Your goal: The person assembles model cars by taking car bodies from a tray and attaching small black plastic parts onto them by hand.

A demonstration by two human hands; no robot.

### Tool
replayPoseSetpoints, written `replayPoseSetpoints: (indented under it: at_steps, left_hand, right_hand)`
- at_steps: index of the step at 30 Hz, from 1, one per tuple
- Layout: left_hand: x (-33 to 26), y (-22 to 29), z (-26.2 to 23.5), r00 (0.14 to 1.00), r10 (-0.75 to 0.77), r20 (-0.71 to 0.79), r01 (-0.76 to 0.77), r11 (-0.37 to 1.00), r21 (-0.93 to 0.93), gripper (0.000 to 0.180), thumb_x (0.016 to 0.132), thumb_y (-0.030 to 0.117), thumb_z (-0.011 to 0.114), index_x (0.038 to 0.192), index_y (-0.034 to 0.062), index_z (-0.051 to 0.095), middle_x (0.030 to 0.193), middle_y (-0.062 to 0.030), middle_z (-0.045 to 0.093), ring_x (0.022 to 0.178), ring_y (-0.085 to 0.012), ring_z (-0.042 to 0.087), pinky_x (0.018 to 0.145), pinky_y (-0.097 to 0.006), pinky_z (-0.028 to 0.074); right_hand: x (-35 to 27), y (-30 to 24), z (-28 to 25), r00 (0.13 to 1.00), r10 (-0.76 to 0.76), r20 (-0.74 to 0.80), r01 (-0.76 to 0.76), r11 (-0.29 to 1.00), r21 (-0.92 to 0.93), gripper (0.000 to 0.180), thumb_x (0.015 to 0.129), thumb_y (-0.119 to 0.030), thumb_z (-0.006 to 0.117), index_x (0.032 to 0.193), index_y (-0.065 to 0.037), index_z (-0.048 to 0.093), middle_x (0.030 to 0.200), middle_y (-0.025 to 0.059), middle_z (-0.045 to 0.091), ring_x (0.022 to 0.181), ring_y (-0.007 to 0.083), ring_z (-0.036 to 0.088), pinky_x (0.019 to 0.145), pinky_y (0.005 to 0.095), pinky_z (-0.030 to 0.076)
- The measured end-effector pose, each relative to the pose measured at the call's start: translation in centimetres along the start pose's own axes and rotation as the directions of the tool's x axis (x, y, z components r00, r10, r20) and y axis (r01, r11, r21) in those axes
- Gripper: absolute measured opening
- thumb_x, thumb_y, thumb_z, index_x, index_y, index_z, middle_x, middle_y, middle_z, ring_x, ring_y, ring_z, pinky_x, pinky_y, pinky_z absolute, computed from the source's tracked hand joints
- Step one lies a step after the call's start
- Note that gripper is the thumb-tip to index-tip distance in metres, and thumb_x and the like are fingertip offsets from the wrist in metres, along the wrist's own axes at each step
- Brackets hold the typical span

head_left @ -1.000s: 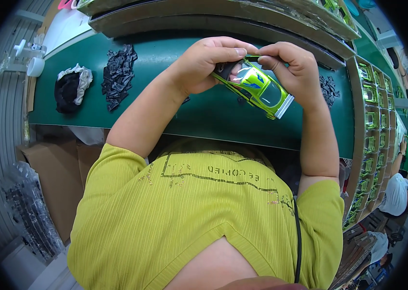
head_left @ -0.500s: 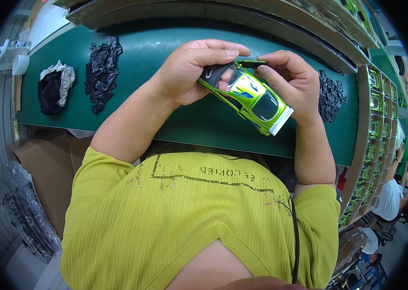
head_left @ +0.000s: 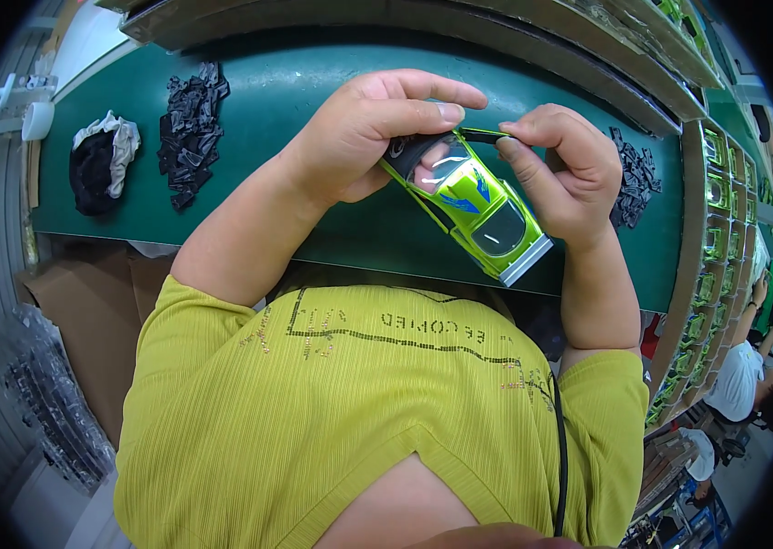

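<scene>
Both hands hold 1 lime-green toy car body [head_left: 473,209] above the green work surface [head_left: 313,110]. The left hand [head_left: 359,137] is curled around the car's far end, fingers stretched over the top and thumb beneath. The right hand [head_left: 565,174] grips its side, fingertips pinching a thin black strip [head_left: 481,134] at the car's upper edge. On the left lie a pile of black parts [head_left: 190,133] and a black-and-white cloth [head_left: 101,160], well apart from the hands; a second pile of black parts [head_left: 633,178] sits just beside the right hand. Trays of green cars [head_left: 711,274] line the right edge. Bare surface lies between the piles.
</scene>
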State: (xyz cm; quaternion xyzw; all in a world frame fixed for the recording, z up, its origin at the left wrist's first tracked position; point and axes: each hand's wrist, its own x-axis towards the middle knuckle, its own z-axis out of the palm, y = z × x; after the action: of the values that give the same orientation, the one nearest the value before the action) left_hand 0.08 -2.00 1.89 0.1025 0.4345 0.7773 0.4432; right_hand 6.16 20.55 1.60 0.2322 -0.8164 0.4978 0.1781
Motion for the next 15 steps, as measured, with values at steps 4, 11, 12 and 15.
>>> replayPoseSetpoints:
  at_steps: [4, 11, 12, 15]
  left_hand:
    - [0.1, -0.2, -0.2, 1.0, -0.009, -0.012, 0.008, 1.0, -0.016, 0.039, 0.098, 0.013, 0.053, 0.132, -0.006, 0.055, 0.064, -0.0058, 0.063, 0.053, -0.0098, 0.061, 0.055, -0.02, 0.051]
    - [0.0, -0.2, 0.8, 0.992, -0.026, -0.125, 0.025, 1.0, -0.004, 0.037, 0.098, 0.012, 0.054, 0.131, -0.005, 0.057, 0.067, -0.0062, 0.064, 0.054, -0.0105, 0.062, 0.056, -0.02, 0.051]
    - [0.0, -0.2, 0.9, 0.992, -0.019, -0.124, 0.021, 1.0, 0.019, 0.037, 0.098, 0.012, 0.055, 0.131, -0.0048, 0.057, 0.067, -0.0058, 0.063, 0.054, -0.0103, 0.061, 0.056, -0.021, 0.051]
    - [-0.2, -0.3, 1.0, 0.994, -0.013, -0.108, 0.018, 0.999, 0.043, 0.037, 0.098, 0.012, 0.056, 0.131, -0.0046, 0.057, 0.066, -0.0048, 0.062, 0.054, -0.0098, 0.059, 0.055, -0.021, 0.05]
  right_hand:
    - [0.3, 0.7, 0.1, 0.999, -0.025, 0.019, 0.024, 0.999, 0.047, 0.01, 0.077, 0.001, 0.075, 0.086, 0.001, 0.069, 0.081, 0.0099, 0.069, 0.069, 0.0191, 0.065, 0.063, 0.0273, 0.05]
    - [0.7, 0.8, 0.6, 0.997, -0.039, 0.072, 0.042, 0.998, -0.04, 0.014, 0.076, -0.002, 0.078, 0.086, -0.001, 0.068, 0.077, 0.0085, 0.067, 0.067, 0.0182, 0.065, 0.06, 0.0265, 0.049]
    - [0.7, 0.7, 0.5, 0.996, -0.041, 0.083, 0.046, 0.997, -0.058, 0.014, 0.076, -0.002, 0.078, 0.085, -0.001, 0.068, 0.076, 0.0082, 0.066, 0.067, 0.0183, 0.065, 0.059, 0.0267, 0.049]
    - [0.7, 0.3, 0.3, 0.995, -0.035, 0.096, 0.045, 0.993, -0.106, 0.013, 0.076, -0.004, 0.079, 0.083, -0.002, 0.069, 0.074, 0.0078, 0.066, 0.065, 0.0182, 0.064, 0.057, 0.0268, 0.048]
